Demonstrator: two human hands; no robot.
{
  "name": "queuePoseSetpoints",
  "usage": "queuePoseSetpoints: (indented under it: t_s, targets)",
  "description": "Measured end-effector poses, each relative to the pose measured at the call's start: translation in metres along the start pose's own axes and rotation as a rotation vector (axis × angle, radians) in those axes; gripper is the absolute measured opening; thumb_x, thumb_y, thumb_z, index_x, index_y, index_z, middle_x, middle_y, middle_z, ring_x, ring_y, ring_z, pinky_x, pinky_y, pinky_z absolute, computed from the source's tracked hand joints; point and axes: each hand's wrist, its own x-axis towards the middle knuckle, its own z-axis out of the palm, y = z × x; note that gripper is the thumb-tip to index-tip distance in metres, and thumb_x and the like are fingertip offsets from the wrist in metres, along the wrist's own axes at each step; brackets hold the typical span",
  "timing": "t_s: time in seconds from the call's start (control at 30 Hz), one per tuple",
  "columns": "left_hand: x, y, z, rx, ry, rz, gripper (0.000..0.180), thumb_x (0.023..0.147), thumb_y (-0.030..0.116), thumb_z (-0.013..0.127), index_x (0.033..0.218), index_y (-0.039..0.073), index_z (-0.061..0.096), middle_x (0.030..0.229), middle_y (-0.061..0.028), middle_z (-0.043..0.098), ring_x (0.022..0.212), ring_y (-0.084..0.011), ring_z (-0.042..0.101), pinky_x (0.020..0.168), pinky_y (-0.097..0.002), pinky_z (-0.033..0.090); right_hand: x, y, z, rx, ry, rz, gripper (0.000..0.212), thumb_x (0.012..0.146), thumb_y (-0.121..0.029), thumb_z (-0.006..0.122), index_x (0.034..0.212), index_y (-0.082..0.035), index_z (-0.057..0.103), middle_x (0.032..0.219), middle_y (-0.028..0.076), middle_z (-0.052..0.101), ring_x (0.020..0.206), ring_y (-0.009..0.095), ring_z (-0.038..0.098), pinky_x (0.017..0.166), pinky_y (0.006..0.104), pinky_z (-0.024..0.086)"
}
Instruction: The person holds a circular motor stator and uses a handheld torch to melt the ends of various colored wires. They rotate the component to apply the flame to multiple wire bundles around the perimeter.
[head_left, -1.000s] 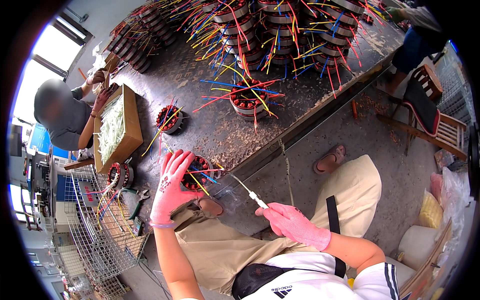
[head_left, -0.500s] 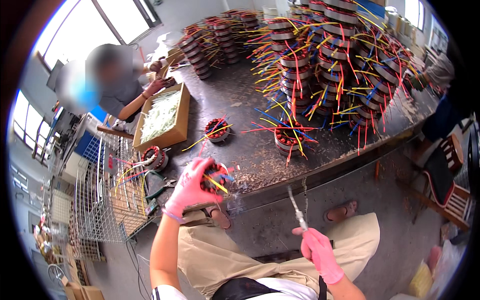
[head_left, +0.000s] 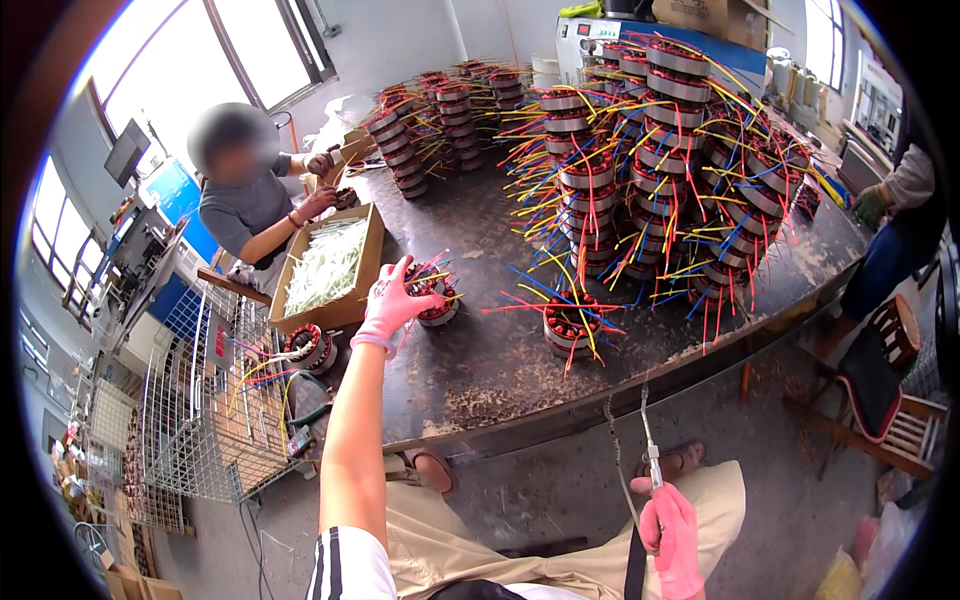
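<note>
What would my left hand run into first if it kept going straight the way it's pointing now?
Your left hand already rests on a wound coil ring. Straight beyond that the dark table looks bare up to the far stacks of coil rings, though depth is hard to judge.

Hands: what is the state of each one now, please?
Left hand: fingers spread, resting on a motor stator on the table.
Right hand: closed around a thin metal tool.

Both hands wear matt pink rubbery gloves, the left hand (head_left: pixel 392 300) resting on a round metal stator with copper windings and glossy plastic-sheathed wires (head_left: pixel 432 293) near the dark, rough, stained bench's (head_left: pixel 520 360) front edge, the right hand (head_left: pixel 672 535) gripping a thin shiny metal needle tool (head_left: pixel 648 440).
</note>
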Motion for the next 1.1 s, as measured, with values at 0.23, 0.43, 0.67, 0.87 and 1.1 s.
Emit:
queuePoseSetpoints:
  t_s: [0.23, 0.43, 0.67, 0.87, 1.1]
  targets:
    - [0.001, -0.006, 0.012, 0.082, -0.08, 0.03, 0.103, 0.058, 0.051, 0.083, 0.14, 0.002, 0.045, 0.128, -0.0193, 0.051, 0.118, -0.0337, 0.054, 0.099, -0.0395, 0.044, 0.005, -0.003, 0.0, -0.02, -0.009, -0.037, 0.04, 0.104, -0.029, 0.042, 0.116, 0.006, 0.057, 0.051, -0.004, 0.041, 0.042, 0.001, 0.029, 0.04, 0.0195, 0.021]
    - [0.012, -0.017, 0.002, -0.055, -0.224, 0.11, 0.11, 0.057, 0.049, 0.084, 0.143, -0.003, 0.039, 0.138, -0.0195, 0.048, 0.128, -0.0302, 0.049, 0.106, -0.0343, 0.039, 0.005, -0.003, 0.004, -0.025, 0.021, -0.052, 0.038, 0.103, -0.028, 0.045, 0.114, 0.007, 0.057, 0.048, -0.004, 0.035, 0.039, 0.004, 0.027, 0.037, 0.0218, 0.019]
    - [0.006, -0.008, 0.002, 0.073, -0.134, 0.065, 0.105, 0.054, 0.053, 0.084, 0.14, 0.005, 0.046, 0.128, -0.0173, 0.052, 0.12, -0.0314, 0.053, 0.101, -0.0374, 0.043, 0.004, -0.003, 0.002, -0.055, 0.036, -0.063, 0.04, 0.103, -0.029, 0.044, 0.114, 0.006, 0.057, 0.049, -0.004, 0.035, 0.04, 0.003, 0.027, 0.039, 0.0215, 0.018]
    - [0.008, -0.015, 0.003, -0.035, -0.111, 0.074, 0.106, 0.055, 0.055, 0.083, 0.139, 0.003, 0.045, 0.134, -0.0178, 0.051, 0.124, -0.031, 0.051, 0.104, -0.0369, 0.041, 0.005, 0.002, 0.002, -0.028, 0.01, -0.064, 0.044, 0.103, -0.033, 0.042, 0.115, 0.007, 0.058, 0.05, -0.004, 0.042, 0.04, 0.002, 0.028, 0.038, 0.0203, 0.019]
    - [0.007, -0.003, -0.003, -0.034, -0.125, 0.039, 0.1, 0.058, 0.052, 0.083, 0.136, 0.0, 0.048, 0.132, -0.0193, 0.054, 0.123, -0.0304, 0.053, 0.105, -0.0371, 0.041, 0.0, -0.003, 0.004, -0.041, 0.021, -0.08, 0.044, 0.103, -0.033, 0.042, 0.114, 0.007, 0.057, 0.05, -0.004, 0.041, 0.04, 0.002, 0.028, 0.038, 0.0204, 0.019]
